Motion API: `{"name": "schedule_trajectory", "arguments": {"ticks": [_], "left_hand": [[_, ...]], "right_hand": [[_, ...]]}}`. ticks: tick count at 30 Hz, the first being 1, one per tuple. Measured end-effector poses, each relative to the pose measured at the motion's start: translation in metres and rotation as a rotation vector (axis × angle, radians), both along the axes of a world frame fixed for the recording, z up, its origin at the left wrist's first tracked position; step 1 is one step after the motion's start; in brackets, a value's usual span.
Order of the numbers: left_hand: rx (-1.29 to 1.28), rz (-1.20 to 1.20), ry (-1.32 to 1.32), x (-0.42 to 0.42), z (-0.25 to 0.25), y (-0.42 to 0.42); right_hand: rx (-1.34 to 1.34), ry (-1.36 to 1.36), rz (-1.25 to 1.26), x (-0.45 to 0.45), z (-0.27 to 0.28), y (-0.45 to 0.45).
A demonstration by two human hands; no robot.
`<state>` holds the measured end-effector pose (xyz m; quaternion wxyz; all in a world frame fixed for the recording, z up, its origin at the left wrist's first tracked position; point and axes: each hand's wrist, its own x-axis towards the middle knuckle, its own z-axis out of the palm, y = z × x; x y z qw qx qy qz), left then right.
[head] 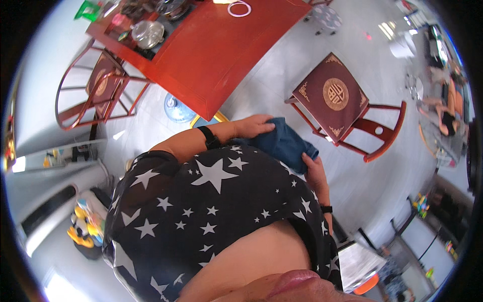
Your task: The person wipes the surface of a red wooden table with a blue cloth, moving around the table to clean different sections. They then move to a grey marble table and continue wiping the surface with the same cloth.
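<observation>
A piece of dark blue cloth [285, 141], perhaps a folded garment, is held in front of my torso between both hands. My left hand [254, 126], on the arm with a wide black wristband, pinches its upper left edge. Lower and further right, my right hand [316, 171] grips the hemmed end of the cloth, its fingers partly hidden. Part of the cloth is hidden behind my star-patterned black top [215, 188].
A red wooden table [219, 49] bears a glass pot [148, 34] and a pale ring [239, 8]. Wooden chairs stand right [336, 96] and left [103, 81]. A water bottle [177, 109] is below the table corner. A person [447, 117] sits far right.
</observation>
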<state>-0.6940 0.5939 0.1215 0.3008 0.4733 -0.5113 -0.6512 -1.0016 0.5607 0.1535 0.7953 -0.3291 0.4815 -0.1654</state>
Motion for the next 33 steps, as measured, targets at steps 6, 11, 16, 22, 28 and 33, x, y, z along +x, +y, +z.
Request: {"name": "schedule_trajectory", "arguments": {"ticks": [6, 11, 16, 22, 28, 33], "left_hand": [[0.278, 0.668, -0.073, 0.019, 0.051, -0.023], [0.129, 1.445, 0.448, 0.073, 0.010, -0.028], [0.468, 1.164, -1.214, 0.148, -0.056, 0.030], [0.209, 0.812, -1.326, 0.128, -0.060, -0.004], [0.253, 0.504, -1.320, 0.135, -0.087, -0.040], [0.003, 0.139, -1.369, 0.126, -0.070, -0.053]], "right_hand": [[-0.146, -0.131, 0.189, 0.031, -0.023, -0.116], [-0.077, -0.023, 0.400, 0.057, -0.023, -0.178], [-0.066, 0.052, 0.385, 0.071, -0.029, -0.199], [-0.013, 0.226, 0.330, 0.046, -0.047, -0.217], [-0.066, 0.245, 0.216, 0.055, -0.025, -0.229], [-0.065, 0.306, 0.175, 0.042, -0.031, -0.232]]}}
